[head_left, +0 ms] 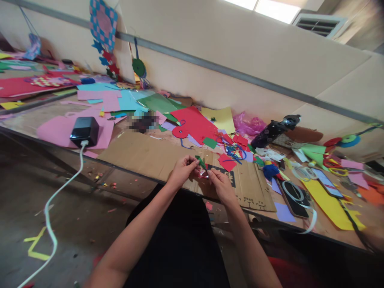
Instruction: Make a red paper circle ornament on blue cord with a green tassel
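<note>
Over the front edge of the cardboard sheet [144, 154], my left hand [183, 171] pinches a small folded piece of green paper [201, 161]. My right hand [221, 185] is close beside it, thumb and fingers pressed together near the paper's lower end. Something small and dark shows at the right fingertips, too small to name. A shiny reddish bit lies just under the fingers. Beyond the hands are a red paper square [227, 163], a green paper square [209, 143] and tangled blue string [235, 153].
A black charger block [85, 131] with a white cable stands at the left edge. Red paper [196, 124], yellow paper [220, 119] and a dark bottle [267, 134] lie farther back. Phones [327, 182], a yellow strip [324, 204] and blue yarn [271, 171] are to the right.
</note>
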A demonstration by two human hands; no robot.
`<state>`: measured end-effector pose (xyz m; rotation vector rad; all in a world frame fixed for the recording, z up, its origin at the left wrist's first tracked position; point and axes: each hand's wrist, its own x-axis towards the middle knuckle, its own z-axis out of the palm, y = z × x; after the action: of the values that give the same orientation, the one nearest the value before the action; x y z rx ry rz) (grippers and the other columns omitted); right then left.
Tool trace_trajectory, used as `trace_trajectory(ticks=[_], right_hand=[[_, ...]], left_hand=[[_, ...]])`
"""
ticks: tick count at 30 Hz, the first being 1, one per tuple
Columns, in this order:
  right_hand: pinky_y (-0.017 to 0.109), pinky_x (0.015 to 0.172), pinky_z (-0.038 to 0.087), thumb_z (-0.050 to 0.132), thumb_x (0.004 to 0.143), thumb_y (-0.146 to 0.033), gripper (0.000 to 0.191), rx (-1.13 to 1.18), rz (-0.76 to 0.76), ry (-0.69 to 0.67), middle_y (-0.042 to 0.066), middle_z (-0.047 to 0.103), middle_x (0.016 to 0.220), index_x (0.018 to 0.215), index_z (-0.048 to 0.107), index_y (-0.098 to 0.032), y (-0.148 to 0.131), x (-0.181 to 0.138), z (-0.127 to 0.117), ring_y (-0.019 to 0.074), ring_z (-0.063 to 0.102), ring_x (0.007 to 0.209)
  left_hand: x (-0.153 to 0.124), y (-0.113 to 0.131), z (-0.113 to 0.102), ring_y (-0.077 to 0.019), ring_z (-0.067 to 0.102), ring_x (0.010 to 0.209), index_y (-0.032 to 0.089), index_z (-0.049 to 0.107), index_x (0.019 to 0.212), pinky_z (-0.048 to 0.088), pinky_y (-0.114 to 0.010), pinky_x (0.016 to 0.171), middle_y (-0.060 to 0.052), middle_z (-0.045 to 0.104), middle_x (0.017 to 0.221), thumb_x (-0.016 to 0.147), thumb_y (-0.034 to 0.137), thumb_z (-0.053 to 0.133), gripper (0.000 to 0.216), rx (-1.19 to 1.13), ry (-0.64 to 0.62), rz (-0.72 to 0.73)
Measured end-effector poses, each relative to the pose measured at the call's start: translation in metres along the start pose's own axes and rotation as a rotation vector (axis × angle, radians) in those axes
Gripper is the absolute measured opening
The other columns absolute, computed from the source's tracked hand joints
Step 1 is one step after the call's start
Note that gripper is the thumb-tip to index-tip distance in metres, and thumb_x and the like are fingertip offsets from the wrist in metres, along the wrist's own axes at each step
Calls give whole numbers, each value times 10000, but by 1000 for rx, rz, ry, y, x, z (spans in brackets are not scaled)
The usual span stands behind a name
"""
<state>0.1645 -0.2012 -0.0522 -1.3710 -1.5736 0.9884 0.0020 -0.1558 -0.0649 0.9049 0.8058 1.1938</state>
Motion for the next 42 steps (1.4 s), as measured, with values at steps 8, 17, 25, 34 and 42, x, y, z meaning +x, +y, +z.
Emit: trace_trajectory(ticks=[8,17,25,34,42], right_hand=[[279,604,325,516,871,-546,401,9,-6,23,-10,506,614,715,632,-195,2,0,1,152,450,602],[276,591,343,516,878,-574,441,-23,-9,-10,-5,504,597,648,585,-205,-1,-3,-7,155,457,592],[282,629,366,515,871,-637,486,23,-19,34,7,523,645,656,554,-203,-2,-7,-21,170,498,664],[281,584,329,507,858,-689,541,88,0,-29,-1,476,600,606,507,-210,-3,-6,-8,154,436,601],[279,579,331,515,864,-663,519,39,-14,-6,-11,474,573,618,545,-207,-1,-5,-8,148,437,572]], left_hand=[[0,0,-1,-86,598,461,152,556,754,484,-185,465,0,673,623,682,401,822,371,-12,-5,-14],[1,0,-2,-83,586,459,155,564,767,483,-193,468,11,664,629,652,455,832,419,-20,22,-3],[1,1,-2,-72,566,486,154,574,771,488,-191,494,24,650,637,573,527,856,508,-33,-22,-1],[1,3,-3,-81,572,489,151,582,783,478,-197,495,12,661,633,579,534,850,510,-24,-2,-3],[1,2,-3,-81,578,481,156,571,774,488,-200,498,15,666,637,580,522,858,504,-41,5,-20]])
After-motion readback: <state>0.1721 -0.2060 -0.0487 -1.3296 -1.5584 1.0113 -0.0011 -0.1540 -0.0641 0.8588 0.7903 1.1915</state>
